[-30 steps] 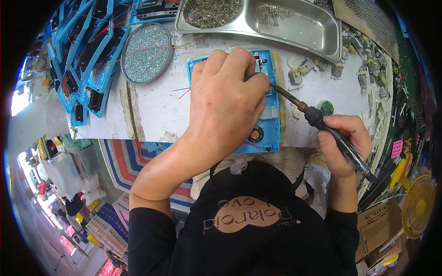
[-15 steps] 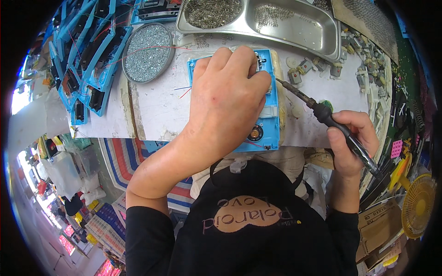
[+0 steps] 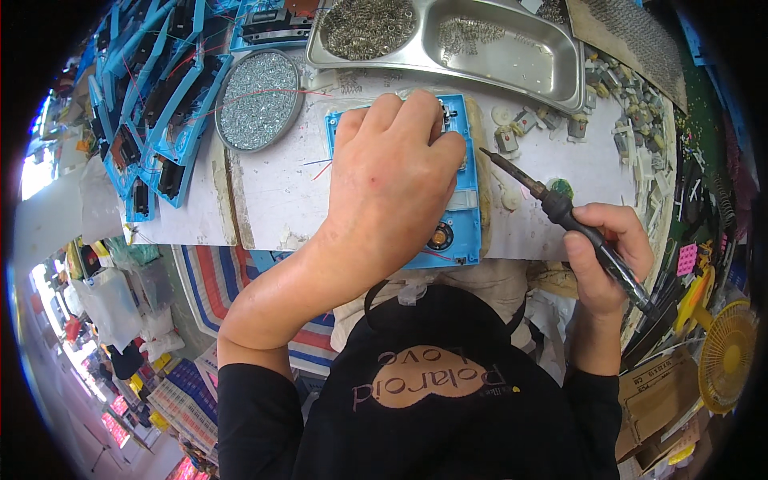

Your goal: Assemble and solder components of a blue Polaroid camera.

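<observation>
- Left hand, over the blue plastic housing: pose unchanged over the last second. Fingers bent and directed downward; fingertips hidden, so whether they grip anything cannot be told. The housing lies flat on the white worktable, largely covered by this hand.
- Soldering iron, right of the housing: a second ago its tip reached the left fingers; it now stands just outside the housing's right edge, above a yellowish strip. Judged from this, heating is interrupted while the left hand keeps its place.
- Right hand, right of the housing: closed around the iron's dark handle, shifted slightly outward with it.
- Count, far left of the housing: stacked blue casings, overlapping, number not resolvable.
- Count, left of the housing: one round dish of small silvery pieces, too many to number; nearer the housing, two wire ends, one red, one dark.
- Count, beyond the housing: one steel tray, two compartments visible, springs in both, uncountable.
- Count, within the housing's near end: one round speaker.
- Count, right of the housing: one soldering iron; one green round piece; scattered grey-and-white motor units, apparently dozens.
- Count, far right of the housing: one yellow fan.
</observation>
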The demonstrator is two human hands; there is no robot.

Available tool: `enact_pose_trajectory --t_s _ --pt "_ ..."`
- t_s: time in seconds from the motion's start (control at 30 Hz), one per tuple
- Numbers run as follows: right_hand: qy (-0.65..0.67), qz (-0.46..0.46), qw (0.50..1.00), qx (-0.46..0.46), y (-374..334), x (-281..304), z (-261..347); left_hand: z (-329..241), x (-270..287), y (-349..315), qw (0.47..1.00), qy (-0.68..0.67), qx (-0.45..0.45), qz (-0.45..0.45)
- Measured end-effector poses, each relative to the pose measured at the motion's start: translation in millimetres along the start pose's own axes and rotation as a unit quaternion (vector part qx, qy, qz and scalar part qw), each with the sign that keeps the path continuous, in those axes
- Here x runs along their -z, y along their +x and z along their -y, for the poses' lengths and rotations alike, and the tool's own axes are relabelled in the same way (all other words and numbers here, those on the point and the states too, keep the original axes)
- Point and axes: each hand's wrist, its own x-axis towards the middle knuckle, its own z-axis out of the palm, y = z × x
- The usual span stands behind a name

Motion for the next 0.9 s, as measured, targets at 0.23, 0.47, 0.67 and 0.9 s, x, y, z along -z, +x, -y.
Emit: enact_pose_trajectory --t_s 0.23,0.47,0.67,0.9 --pt "-0.016 -0.005 1.000 0.023 -0.1 1.5 1.6 1.1 1.0 0.2 1.000 0.007 -0.017 0.006" --pt "-0.027 -0.006 0.999 0.034 0.6 0.8 4.9 6.6 -5.5 -0.7 0.998 0.007 -0.057 -0.038" --pt "-0.022 -0.015 0.999 0.030 -0.9 0.8 5.1 4.4 3.9 -1.3 0.999 0.015 -0.031 0.028" --pt "-0.022 -0.031 0.999 0.014 -5.5 4.9 3.7 31.0 26.1 -20.5 0.996 -0.017 0.032 -0.078"
